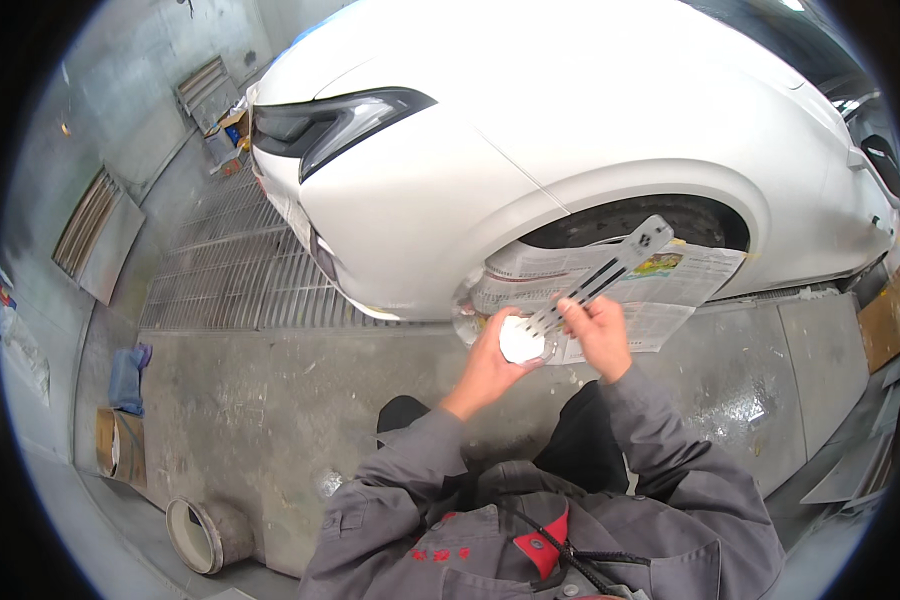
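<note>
My left hand (484,366) is wrapped around a small cup (523,342) that shows white, like paint, at its top. My right hand (600,338) grips a long flat mixing stick (625,258), pale with dark slots and markings. The stick slants, its lower end at the cup and its upper end pointing away to the right. Whether its lower tip dips into the white is hard to make out. Just beyond my hands stands a white car (420,225), with newspaper (670,305) covering the lower part of its front wheel (700,215).
Floor grating (230,260) runs along the left by the car's front. A round duct-like pipe piece (205,535) lies at the lower left, near a cardboard box (120,445) and a blue bag (127,380). Another cardboard piece (882,325) leans at the right.
</note>
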Demonstrator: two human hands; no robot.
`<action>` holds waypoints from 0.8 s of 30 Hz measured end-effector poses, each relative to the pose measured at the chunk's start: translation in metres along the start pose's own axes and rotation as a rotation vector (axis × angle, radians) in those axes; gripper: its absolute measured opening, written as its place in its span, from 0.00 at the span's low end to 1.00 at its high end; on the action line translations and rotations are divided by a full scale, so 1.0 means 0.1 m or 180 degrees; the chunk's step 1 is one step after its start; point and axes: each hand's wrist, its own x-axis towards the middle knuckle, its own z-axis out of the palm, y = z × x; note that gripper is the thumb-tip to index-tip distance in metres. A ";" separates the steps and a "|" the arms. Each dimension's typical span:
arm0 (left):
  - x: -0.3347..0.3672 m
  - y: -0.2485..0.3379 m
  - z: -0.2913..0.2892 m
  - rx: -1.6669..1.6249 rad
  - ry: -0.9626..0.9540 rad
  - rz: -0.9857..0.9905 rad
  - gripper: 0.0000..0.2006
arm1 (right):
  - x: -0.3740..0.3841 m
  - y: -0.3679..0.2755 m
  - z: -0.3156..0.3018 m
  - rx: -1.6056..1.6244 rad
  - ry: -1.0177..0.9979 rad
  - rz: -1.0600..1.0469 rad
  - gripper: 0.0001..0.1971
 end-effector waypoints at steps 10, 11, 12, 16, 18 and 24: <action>0.19 0.21 -0.05 0.0081 0.0032 0.0077 0.39 | 0.06 -0.15 -0.13 -0.0031 -0.0263 0.0237 0.12; 0.22 0.22 -0.07 0.0132 0.0015 0.0100 0.41 | 0.09 -0.18 -0.16 -0.0168 -0.0464 0.0342 0.13; 0.25 0.24 -0.08 0.0183 0.0006 0.0127 0.42 | 0.09 -0.19 -0.16 -0.0068 -0.0218 0.0099 0.13; 0.33 0.33 -0.10 0.0544 0.0055 0.0051 0.39 | 0.25 -0.27 -0.25 0.0129 0.0020 -0.0328 0.14; 0.43 0.40 -0.07 0.0539 0.0224 0.0179 0.39 | 0.31 -0.28 -0.22 -0.0007 0.0147 -0.0531 0.14; 0.72 0.65 0.01 0.0594 0.0549 0.0201 0.39 | 0.46 -0.47 -0.08 0.0403 0.0240 -0.0066 0.12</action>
